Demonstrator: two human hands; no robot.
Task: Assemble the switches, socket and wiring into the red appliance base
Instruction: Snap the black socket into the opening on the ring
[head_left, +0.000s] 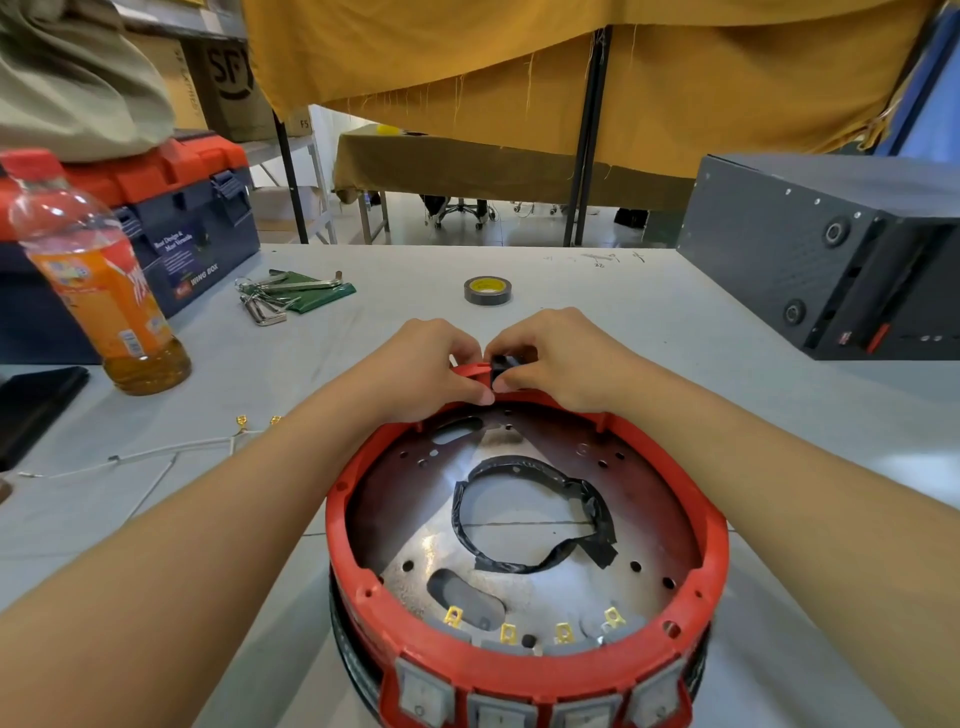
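The round red appliance base (717, 545) lies in front of me on the table, its metal plate and a ring of black tape showing inside. Several grey rocker switches (423, 696) sit in its near wall, brass terminals poking up behind them. At the far rim, a small black socket (503, 364) sits in the wall. My left hand (431, 364) grips the rim beside it, thumb on the inner side. My right hand (556, 353) pinches the socket from the right. White wiring (171, 452) with brass lugs lies on the table to the left.
An orange drink bottle (98, 280) stands at left before a blue and red toolbox (192, 218). Hex keys (280, 296) and a roll of tape (487, 290) lie beyond the base. A dark metal box (810, 249) fills the right. A black item (36, 400) lies at far left.
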